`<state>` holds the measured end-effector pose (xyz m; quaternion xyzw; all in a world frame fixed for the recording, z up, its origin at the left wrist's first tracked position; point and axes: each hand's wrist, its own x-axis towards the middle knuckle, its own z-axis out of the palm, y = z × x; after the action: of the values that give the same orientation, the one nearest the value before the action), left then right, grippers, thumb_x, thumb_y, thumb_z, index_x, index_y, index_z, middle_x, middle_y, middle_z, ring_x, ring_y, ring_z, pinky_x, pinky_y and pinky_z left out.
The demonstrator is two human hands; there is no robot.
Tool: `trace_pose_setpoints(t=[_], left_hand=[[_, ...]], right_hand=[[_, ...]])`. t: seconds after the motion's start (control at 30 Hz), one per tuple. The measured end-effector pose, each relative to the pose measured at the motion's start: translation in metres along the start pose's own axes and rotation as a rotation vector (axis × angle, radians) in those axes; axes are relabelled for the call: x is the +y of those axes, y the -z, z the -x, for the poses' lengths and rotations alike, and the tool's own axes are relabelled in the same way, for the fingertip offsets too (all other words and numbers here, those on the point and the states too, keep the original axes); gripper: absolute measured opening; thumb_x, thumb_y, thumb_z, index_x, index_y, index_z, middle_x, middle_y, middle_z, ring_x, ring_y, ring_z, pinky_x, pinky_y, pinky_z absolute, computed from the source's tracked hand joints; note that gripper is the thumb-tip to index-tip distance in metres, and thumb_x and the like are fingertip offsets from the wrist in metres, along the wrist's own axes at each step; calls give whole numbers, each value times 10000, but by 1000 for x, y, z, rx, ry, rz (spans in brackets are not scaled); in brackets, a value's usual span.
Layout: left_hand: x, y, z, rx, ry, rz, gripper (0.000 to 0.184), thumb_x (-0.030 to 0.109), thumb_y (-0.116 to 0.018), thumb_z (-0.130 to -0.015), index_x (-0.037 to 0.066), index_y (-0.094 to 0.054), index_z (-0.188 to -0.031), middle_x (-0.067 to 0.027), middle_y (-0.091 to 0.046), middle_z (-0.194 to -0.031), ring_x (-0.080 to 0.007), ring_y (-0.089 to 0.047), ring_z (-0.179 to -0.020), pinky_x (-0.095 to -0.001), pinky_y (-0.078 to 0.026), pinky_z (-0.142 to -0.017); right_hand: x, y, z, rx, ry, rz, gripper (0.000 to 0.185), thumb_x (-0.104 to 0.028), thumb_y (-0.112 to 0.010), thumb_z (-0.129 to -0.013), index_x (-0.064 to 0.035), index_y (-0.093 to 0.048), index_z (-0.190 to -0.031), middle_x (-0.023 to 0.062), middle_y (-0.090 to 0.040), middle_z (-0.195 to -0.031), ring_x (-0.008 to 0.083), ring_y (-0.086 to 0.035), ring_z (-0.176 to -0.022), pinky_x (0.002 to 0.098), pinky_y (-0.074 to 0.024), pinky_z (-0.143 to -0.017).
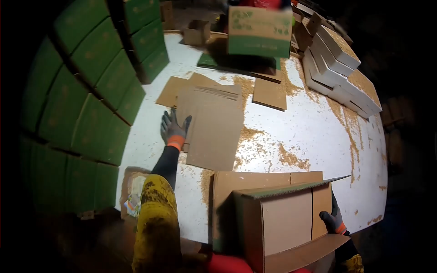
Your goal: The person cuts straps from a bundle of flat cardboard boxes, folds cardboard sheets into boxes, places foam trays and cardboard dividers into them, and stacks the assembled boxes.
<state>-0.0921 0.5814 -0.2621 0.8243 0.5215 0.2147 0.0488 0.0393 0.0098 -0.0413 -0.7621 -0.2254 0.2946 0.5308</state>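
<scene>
My left hand (175, 127), in a grey glove with an orange cuff, reaches over the white table with its fingers spread. It lies at the left edge of a stack of flat cardboard sheets (215, 127); whether it presses on them I cannot tell. Close to my body, an open cardboard box (287, 223) is tilted so that its inside shows, a green flap along its upper edge. My right hand (336, 220) grips this box at its right side, thumb in front and the other fingers mostly hidden behind. Another brown cardboard piece (268, 178) stands behind the box.
Green boxes (102, 68) are stacked high on the left. Across the white table (268, 123), a green-and-brown box (259, 34) stands before another person in red. White boxes (341, 77) sit at the right, brown shavings (291, 157) lie scattered, and a small open carton (132, 182) is at the near left.
</scene>
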Motion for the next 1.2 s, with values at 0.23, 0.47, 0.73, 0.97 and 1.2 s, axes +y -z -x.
trace_pose_setpoints(t=[0.23, 0.47, 0.73, 0.97, 1.2], left_hand=[[126, -80, -48, -195, -126, 217, 887, 748, -441, -766, 202, -285, -1447, -238, -268, -1456, -380, -264, -1334, -513, -161, -1076], [274, -114, -15, -415, -205, 905, 465, 446, -483, -895, 130, -547, -1230, -169, -523, -1260, -359, -456, -1187, -422, -351, -1003], [71, -68, -37, 237, -122, -78, 561, 480, -411, -926, 140, -402, -1372, -139, -398, -1409, -310, -369, -1299, -489, -254, -1067], [50, -106, -15, -338, 114, 845, 463, 313, -397, -981, 0, -429, -1321, -127, -471, -1332, -215, -435, -1222, -340, -356, -1003], [119, 70, 84, -607, 277, 1483, 476, 242, -412, -991, -30, -340, -1375, -156, -432, -1351, -194, -390, -1255, -298, -297, -1053]], right_hand=[[1, 10, 0, 27, -325, -58, 993, -379, -756, -724, -21, -194, -1459, 97, -432, -1369, 210, -460, -1192, 351, -405, -946], [5, 6, -3, 51, -280, -84, 1011, -343, -770, -709, -15, -179, -1461, 110, -369, -1426, 216, -366, -1294, 362, -329, -1029], [11, 7, -1, 66, -249, -48, 930, -354, -725, -713, 8, -254, -1429, 113, -441, -1357, 215, -421, -1235, 353, -360, -1001], [7, 1, 2, 31, -214, -25, 877, -387, -676, -759, 9, -260, -1422, 125, -436, -1364, 227, -431, -1237, 358, -357, -1007], [14, 9, 8, 34, -133, 13, 814, -377, -673, -781, 17, -314, -1395, 115, -487, -1311, 206, -452, -1200, 342, -378, -980]])
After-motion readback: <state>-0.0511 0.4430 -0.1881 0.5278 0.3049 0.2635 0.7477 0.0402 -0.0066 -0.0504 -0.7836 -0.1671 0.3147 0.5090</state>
